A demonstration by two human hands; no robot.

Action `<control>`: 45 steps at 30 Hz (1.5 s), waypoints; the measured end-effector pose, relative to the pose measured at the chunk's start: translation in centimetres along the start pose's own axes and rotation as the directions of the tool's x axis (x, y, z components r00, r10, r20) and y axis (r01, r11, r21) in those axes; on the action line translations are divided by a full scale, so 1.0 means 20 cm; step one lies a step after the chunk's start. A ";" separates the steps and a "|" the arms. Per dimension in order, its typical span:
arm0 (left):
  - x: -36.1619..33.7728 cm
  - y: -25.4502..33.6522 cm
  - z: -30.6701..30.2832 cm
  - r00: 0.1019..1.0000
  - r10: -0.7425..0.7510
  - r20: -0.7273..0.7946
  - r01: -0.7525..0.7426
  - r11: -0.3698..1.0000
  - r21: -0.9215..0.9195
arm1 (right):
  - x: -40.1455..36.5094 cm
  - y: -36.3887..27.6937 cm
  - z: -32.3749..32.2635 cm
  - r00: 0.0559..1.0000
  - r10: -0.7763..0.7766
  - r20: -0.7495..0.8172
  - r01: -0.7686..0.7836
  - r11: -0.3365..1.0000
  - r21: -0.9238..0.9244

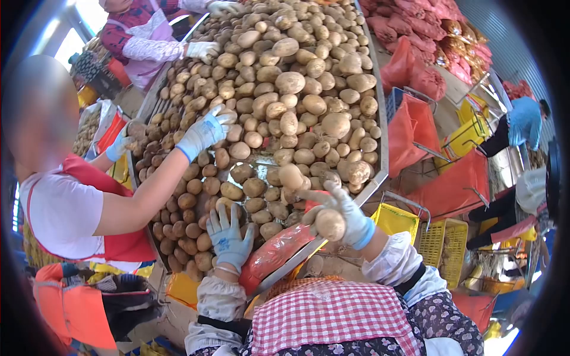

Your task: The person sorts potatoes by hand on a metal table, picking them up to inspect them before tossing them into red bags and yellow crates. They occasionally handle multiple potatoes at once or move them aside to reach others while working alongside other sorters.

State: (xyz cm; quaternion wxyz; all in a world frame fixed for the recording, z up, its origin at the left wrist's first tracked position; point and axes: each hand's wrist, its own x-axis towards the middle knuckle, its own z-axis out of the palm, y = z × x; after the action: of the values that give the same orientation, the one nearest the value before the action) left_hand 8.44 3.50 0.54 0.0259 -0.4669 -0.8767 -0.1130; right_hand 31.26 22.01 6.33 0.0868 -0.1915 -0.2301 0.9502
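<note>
A broad heap of potatoes covers the sorting table in front of me. My left hand, in a white and blue work glove, lies with fingers spread on the potatoes near the table's front edge. My right hand, in a matching glove, grips a potato above the right front edge. More potatoes lie just beyond it, one pale and larger than its neighbours. Red plastic sheeting covers the table's rim between my hands.
A co-worker in a red apron reaches a gloved hand over the left side; another person works at the far left. Red-lined frames and yellow crates stand at right, near piled red sacks. Others stand further off.
</note>
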 end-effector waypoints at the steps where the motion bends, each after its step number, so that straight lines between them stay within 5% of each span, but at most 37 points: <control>1: -0.07 -0.12 0.06 0.998 0.039 0.044 -0.042 0.997 0.068 | -0.04 -0.04 0.00 1.000 -0.008 -0.018 0.008 1.000 -0.001; 5: -0.10 -0.33 0.11 0.997 0.076 0.030 -0.081 0.974 0.209 | -0.34 -0.09 -0.30 0.968 -0.204 -0.144 0.213 0.975 0.055; 6: -0.07 -0.33 0.09 0.998 0.055 0.000 -0.054 0.986 0.155 | -0.45 -0.09 -0.38 0.906 -0.264 -0.330 0.269 0.963 -0.032; 9: 0.00 -0.34 0.10 0.999 -0.028 -0.046 0.036 0.984 0.173 | -0.75 -0.13 -0.93 0.955 -0.240 -0.175 0.254 0.965 0.064; 10: 0.01 -0.34 0.12 0.996 -0.048 -0.071 0.060 0.981 0.185 | -0.86 -0.11 -1.21 0.781 -0.499 -0.376 0.134 0.722 -0.679; 11: 0.01 -0.31 0.10 0.996 -0.048 -0.070 0.060 0.982 0.180 | -0.91 -0.10 -1.35 0.564 -0.781 -0.266 -0.291 0.113 -0.950; 12: 0.02 -0.25 0.06 0.996 -0.049 -0.073 0.055 0.996 0.071 | -0.90 -0.11 -1.28 0.562 -0.784 -0.265 -0.295 0.110 -0.949; 14: 0.03 -0.06 -0.03 0.997 0.028 -0.075 -0.040 0.984 -0.172 | -0.84 -0.08 -1.05 0.291 -0.909 -0.299 -0.149 0.265 -0.953; 15: 0.05 0.03 -0.03 0.997 0.034 -0.067 -0.045 0.983 -0.177 | -0.76 -0.09 -0.82 0.361 -0.902 -0.238 -0.203 0.173 -0.964; 17: 0.10 0.16 -0.01 0.933 0.360 0.009 -0.356 0.925 -0.134 | -0.51 -0.14 -0.45 0.508 -0.861 -0.025 -0.206 -0.093 -0.974; 19: 0.18 0.12 0.12 0.941 0.338 0.017 -0.335 0.936 -0.112 | -0.26 -0.21 -0.19 0.686 -0.685 0.246 -0.044 -0.376 -0.926; 21: 0.21 0.07 0.15 0.951 0.308 0.027 -0.305 0.949 -0.086 | 0.01 -0.24 -0.08 0.834 -0.451 0.318 0.076 -0.478 -0.875; 23: 0.21 0.01 0.11 0.969 0.242 0.057 -0.240 0.970 -0.050 | 0.24 -0.25 -0.06 0.935 -0.219 0.278 0.116 -0.551 -0.826; 24: 0.18 -0.03 0.10 0.966 0.252 0.051 -0.245 0.964 -0.106 | 0.31 -0.27 -0.05 0.935 -0.220 0.277 0.115 -0.551 -0.827; 26: 0.10 -0.12 0.07 0.977 0.212 0.039 -0.208 0.974 -0.084 | 0.43 -0.28 -0.01 0.997 0.072 0.009 0.058 -0.717 -0.694; 30: -0.02 -0.25 0.06 0.996 0.084 0.040 -0.083 0.996 -0.026 | 0.45 -0.33 0.15 0.971 0.130 -0.200 -0.031 -0.762 -0.647; 33: -0.06 -0.27 0.06 0.998 0.037 0.053 -0.033 0.998 -0.061 | 0.43 -0.39 0.05 0.990 0.084 -0.113 -0.029 -0.662 -0.749; 36: -0.06 -0.26 0.08 0.998 0.028 0.054 -0.025 0.998 -0.051 | 0.28 -0.37 0.01 0.967 -0.251 0.038 0.005 -0.130 -0.992; 38: -0.06 -0.27 0.09 0.997 0.017 0.070 -0.013 0.998 -0.057 | 0.19 -0.29 -0.01 0.907 -0.402 0.127 0.270 0.322 -0.908; 39: -0.06 -0.29 0.10 0.997 0.033 0.065 -0.029 0.997 -0.065 | 0.12 -0.28 -0.05 0.930 -0.357 0.086 0.219 0.352 -0.910; 40: -0.06 -0.30 0.12 0.998 0.050 0.033 -0.048 0.998 -0.040 | 0.01 -0.27 0.07 0.974 -0.228 0.010 0.168 0.687 -0.706; 41: -0.06 -0.30 0.14 0.998 0.060 0.018 -0.060 0.998 -0.009 | -0.04 -0.23 -0.09 0.983 -0.159 0.091 0.166 0.568 -0.806; 42: -0.06 -0.29 0.14 0.999 0.039 0.038 -0.038 0.999 -0.021 | -0.13 -0.10 -0.41 0.834 -0.259 0.487 0.497 -0.029 -0.867; 43: -0.05 -0.30 0.14 0.997 0.046 0.057 -0.046 0.999 0.010 | -0.23 -0.07 -0.43 0.956 -0.070 0.286 0.284 0.486 -0.827; 44: -0.05 -0.29 0.14 0.997 0.048 0.064 -0.049 0.999 0.015 | -0.29 -0.07 -0.25 0.992 0.107 0.074 -0.095 0.985 -0.145; 45: -0.03 -0.28 0.12 0.997 0.039 0.074 -0.041 0.999 0.026 | -0.37 -0.08 -0.19 0.996 -0.021 -0.090 -0.008 0.950 -0.311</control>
State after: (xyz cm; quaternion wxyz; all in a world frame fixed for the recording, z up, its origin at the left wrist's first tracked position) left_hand 4.27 0.43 -2.88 0.0025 -0.4877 -0.8691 -0.0832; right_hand 39.79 23.13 6.34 0.0689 -0.2455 -0.3734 0.8920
